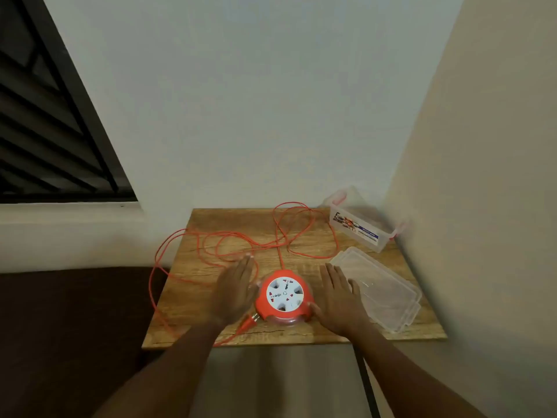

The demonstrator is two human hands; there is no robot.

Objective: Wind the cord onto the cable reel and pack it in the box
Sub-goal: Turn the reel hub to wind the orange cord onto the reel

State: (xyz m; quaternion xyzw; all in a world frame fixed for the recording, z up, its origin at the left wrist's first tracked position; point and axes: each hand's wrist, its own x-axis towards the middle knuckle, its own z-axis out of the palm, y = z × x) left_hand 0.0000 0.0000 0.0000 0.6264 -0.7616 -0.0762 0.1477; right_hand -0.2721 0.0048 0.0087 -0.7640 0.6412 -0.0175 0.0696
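An orange cable reel with a white socket face lies flat near the front of the wooden table. Its orange cord sprawls in loose loops over the back and left of the table and hangs off the left edge. The orange plug rests by the reel's front left. My left hand lies flat with fingers extended just left of the reel. My right hand lies flat on the reel's right, thumb touching its rim. A clear plastic box stands at the back right corner.
The box's clear lid lies on the table's right side, next to my right hand. Walls close in behind and to the right. A dark brown surface sits left of the table, below a louvred window.
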